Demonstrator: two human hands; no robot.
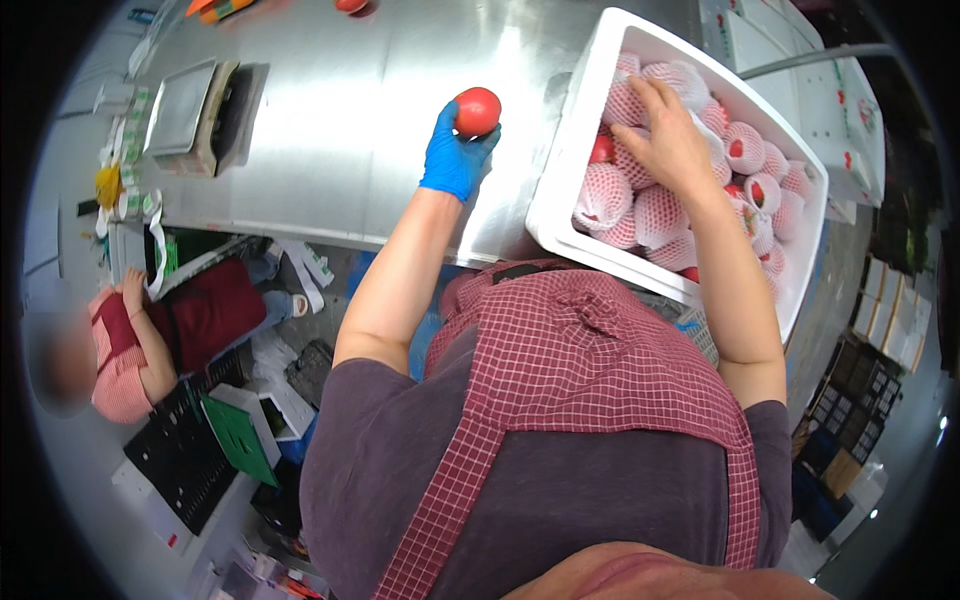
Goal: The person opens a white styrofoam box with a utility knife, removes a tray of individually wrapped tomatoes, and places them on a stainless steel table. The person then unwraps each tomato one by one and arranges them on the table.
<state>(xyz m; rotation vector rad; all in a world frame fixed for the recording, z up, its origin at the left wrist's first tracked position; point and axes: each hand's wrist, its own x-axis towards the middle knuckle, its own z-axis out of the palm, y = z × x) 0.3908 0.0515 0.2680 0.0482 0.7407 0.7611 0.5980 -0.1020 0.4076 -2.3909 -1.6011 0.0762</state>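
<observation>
My left hand (453,165), in a blue glove, is closed around a smooth red tomato (478,112) just above the steel table. Bare and with its fingers spread, my right hand (675,148) reaches into a white foam box (680,284) on the right. Its fingertips touch the tomatoes in pink-white foam nets (604,196) that fill the box. Between my right thumb and fingers lies one netted tomato, which they do not visibly grip. A red tomato (602,149) shows without a net near the box's left wall.
The steel table (340,120) spans the area ahead. A small scale-like device (185,110) stands at its left, and another red tomato (350,5) lies at the far edge. At the left, a person in a dark red apron (215,315) sits beside crates (190,440). White boxes (800,90) stand beyond the foam box.
</observation>
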